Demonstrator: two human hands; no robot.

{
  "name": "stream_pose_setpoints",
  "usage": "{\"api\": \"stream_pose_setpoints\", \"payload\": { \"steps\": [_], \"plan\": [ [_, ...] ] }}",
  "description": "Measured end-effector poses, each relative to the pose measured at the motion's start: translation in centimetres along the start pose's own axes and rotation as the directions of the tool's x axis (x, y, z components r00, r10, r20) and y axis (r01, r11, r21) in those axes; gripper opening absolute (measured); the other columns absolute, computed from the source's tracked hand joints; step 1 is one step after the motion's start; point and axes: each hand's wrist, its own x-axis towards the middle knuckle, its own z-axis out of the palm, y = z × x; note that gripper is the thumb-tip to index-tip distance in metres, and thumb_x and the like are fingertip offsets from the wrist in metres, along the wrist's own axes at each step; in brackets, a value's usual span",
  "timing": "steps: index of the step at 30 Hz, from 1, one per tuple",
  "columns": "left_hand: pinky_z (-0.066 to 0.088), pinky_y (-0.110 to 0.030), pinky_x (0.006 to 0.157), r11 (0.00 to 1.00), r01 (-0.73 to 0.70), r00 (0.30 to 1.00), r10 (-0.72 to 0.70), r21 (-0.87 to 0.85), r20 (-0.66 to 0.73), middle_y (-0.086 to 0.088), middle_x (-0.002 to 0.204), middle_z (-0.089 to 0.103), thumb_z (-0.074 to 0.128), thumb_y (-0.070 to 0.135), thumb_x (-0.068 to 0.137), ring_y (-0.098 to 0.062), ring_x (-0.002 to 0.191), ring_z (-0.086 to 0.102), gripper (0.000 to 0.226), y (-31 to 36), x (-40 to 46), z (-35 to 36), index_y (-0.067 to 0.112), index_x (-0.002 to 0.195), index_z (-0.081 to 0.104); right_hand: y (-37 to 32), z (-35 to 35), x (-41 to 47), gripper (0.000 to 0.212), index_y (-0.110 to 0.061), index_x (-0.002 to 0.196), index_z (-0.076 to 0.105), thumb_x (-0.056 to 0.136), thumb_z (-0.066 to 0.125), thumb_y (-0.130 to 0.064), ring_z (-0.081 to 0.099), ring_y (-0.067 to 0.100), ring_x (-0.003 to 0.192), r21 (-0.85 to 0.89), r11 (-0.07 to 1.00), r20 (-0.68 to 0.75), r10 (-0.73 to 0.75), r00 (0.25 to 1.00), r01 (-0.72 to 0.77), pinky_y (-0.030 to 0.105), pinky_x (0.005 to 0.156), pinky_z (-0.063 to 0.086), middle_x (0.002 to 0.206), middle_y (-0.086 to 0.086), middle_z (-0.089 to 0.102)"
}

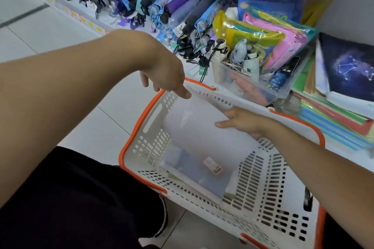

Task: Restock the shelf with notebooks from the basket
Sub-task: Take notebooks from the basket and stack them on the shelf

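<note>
- A white notebook (204,127) is held tilted above a white basket (269,192) with an orange rim, its top edge raised toward the shelf (202,70) and its lower edge down inside the basket.
- The notebook's upper left corner is touched by the left hand (168,75), fingers (185,93) pointing downward and loosely bent; whether the corner is pinched cannot be told.
- The notebook's right edge is gripped by the right hand (242,120), thumb laid flat across the cover and the other fingers curled behind it.
- More notebooks (194,176) are seen lying flat on the basket's floor beneath the raised one, the top one pale blue with a small label.
- The basket is set on the tiled floor (60,32), just beside the low shelf.
- A stack of notebooks (348,75) is seen at the right end of the shelf, topped by a dark cover with a constellation print; coloured covers are fanned out below it.
- Between that stack and the hands, a clear bin (249,83) of packaged goods stands at the shelf edge, just behind the basket's far rim.
- Bright plastic pouches (263,34) lean behind the bin.
- Folded umbrellas (162,0) are piled along the shelf to the left, their cords hanging over the front edge.
- A dark-clothed knee (77,198) is seen at the lower left, close to the basket's near corner.
</note>
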Motion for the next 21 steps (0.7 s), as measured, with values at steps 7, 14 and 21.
{"api": "stream_pose_setpoints", "payload": {
  "steps": [7, 14, 21],
  "plan": [
    [0.059, -0.044, 0.083, 0.978, 0.1, 0.985, -0.071, -0.181, 0.156, -0.009, 0.138, 0.053, 0.033, 0.088, 0.073, -0.034, 0.108, 0.063, 0.105, -0.7, -0.5, -1.9, 0.014, 0.147, 0.039, -9.5, -2.2, -4.1, 0.023, -0.012, 0.118, 0.065, 0.105, 0.046, -0.014, 0.072, 0.021, 0.086, 0.316, 0.889, -0.198, -0.279, 0.94, 0.331, 0.037, 0.078, 0.058, 0.1, 0.005, 0.075],
    [0.057, -0.055, 0.081, 0.679, 0.021, 0.988, 0.097, -0.734, 0.118, -0.017, 0.148, 0.044, 0.042, 0.094, 0.062, -0.046, 0.112, 0.06, 0.115, -2.0, -1.0, -3.5, 0.018, 0.149, 0.037, -15.7, -2.7, -8.1, 0.036, -0.017, 0.129, 0.061, 0.1, 0.048, 0.0, 0.071, 0.022, 0.089, 0.297, 0.722, -0.492, -0.445, 0.748, 0.625, 0.033, 0.077, 0.057, 0.113, 0.01, 0.073],
    [0.062, -0.044, 0.064, 0.464, -0.003, 1.0, 0.009, -0.886, 0.001, -0.008, 0.087, 0.073, 0.04, 0.042, 0.101, -0.027, 0.073, 0.073, 0.044, -1.1, 0.9, -1.2, 0.01, 0.089, 0.068, -16.8, 3.2, -7.7, 0.022, -0.002, 0.114, 0.069, 0.093, 0.063, 0.0, 0.072, 0.017, 0.089, 0.092, 0.795, -0.341, -0.541, 0.769, 0.6, 0.041, 0.085, 0.058, 0.104, 0.011, 0.074]
  ]
}}
